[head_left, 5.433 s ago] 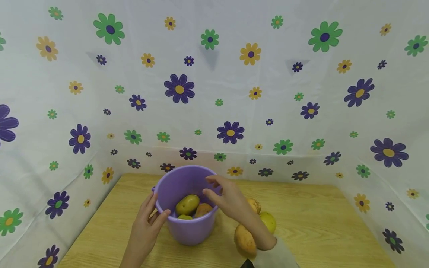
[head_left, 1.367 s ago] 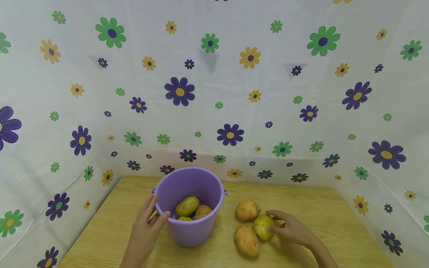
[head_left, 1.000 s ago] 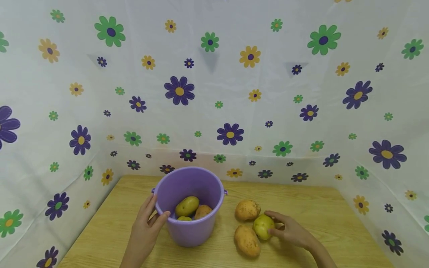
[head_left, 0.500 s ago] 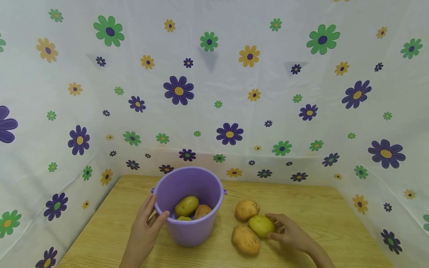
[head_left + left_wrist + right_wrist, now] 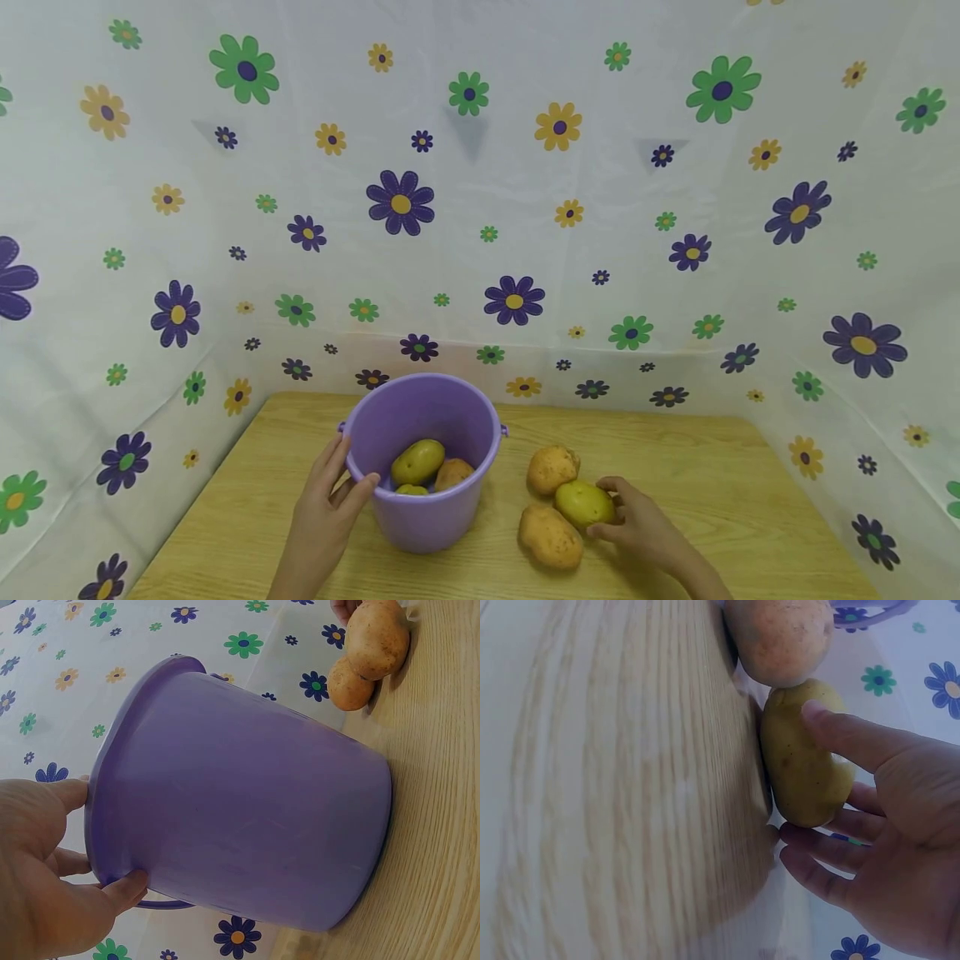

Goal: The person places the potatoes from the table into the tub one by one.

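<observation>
A purple bucket (image 5: 427, 525) stands on the table at centre left. My left hand (image 5: 322, 517) holds its rim from the left, thumb and fingers at the edge in the left wrist view. Inside lie a greenish potato (image 5: 418, 461), a browner potato (image 5: 454, 476) and a partly hidden yellow-green one (image 5: 412, 489). Right of the bucket, my right hand (image 5: 641, 527) grips a yellow-green potato (image 5: 583, 502), thumb on one side and fingertips around its end in the right wrist view. Two tan potatoes lie against it, one behind (image 5: 552, 469) and one in front (image 5: 551, 538).
The wood-grain table (image 5: 697, 467) reaches back to a white flowered cloth (image 5: 480, 250) that hangs behind it and on both sides. In the left wrist view the bucket's handle (image 5: 165, 904) shows beyond my fingers.
My right hand has gone from over the bucket to the yellow-green potato outside. That potato has turned lengthwise and shifted slightly left, nudging the front tan one. My left hand stays at the rim.
</observation>
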{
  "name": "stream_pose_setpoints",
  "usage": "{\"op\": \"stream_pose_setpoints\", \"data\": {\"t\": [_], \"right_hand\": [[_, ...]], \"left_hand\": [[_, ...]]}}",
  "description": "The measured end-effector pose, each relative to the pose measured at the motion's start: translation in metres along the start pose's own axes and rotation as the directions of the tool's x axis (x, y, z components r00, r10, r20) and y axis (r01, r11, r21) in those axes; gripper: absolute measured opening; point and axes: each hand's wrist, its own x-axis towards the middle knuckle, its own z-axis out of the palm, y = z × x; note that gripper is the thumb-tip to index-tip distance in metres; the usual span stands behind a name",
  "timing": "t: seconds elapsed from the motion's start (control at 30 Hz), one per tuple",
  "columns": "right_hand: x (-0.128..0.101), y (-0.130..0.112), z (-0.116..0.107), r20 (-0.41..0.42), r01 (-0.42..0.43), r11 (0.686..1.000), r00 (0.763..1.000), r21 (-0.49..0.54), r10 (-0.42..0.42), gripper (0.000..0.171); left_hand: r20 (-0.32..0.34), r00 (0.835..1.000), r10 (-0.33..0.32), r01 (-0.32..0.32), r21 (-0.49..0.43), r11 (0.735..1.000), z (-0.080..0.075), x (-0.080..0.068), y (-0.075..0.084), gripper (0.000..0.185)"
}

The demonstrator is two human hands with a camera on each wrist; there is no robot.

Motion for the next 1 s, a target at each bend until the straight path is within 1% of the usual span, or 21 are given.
{"op": "stream_pose_setpoints", "data": {"t": [0.23,0.5,0.7,0.9,1.0], "right_hand": [[0.0022,-0.0008,0.0038,-0.025,-0.015,0.999,1.0,-0.04,0.014,0.071],[0.0018,-0.0036,0.007,-0.051,-0.003,0.992,0.999,-0.129,-0.003,0.072],[0.0019,-0.0025,0.0089,-0.074,-0.016,0.988,0.997,-0.152,0.005,0.07],[0.0014,-0.0032,0.0076,-0.074,0.005,0.987,0.997,-0.161,-0.017,0.07],[0.001,-0.0062,0.0058,-0.089,-0.009,0.987,0.996,-0.158,-0.006,0.069]], "left_hand": [[-0.003,1.0,-0.003,0.003,0.01,1.0,-0.0002,-0.0009,0.0001,0.078],[-0.011,1.0,0.008,-0.008,0.011,1.0,0.0001,-0.0006,-0.0005,0.078],[-0.007,1.0,0.012,-0.012,0.004,1.0,0.0009,-0.0002,-0.0007,0.079],[-0.004,1.0,-0.003,0.003,0.004,1.0,0.0013,0.0004,-0.0006,0.081],[-0.006,1.0,0.003,-0.003,0.01,1.0,0.0011,0.0003,-0.0013,0.081]]}}
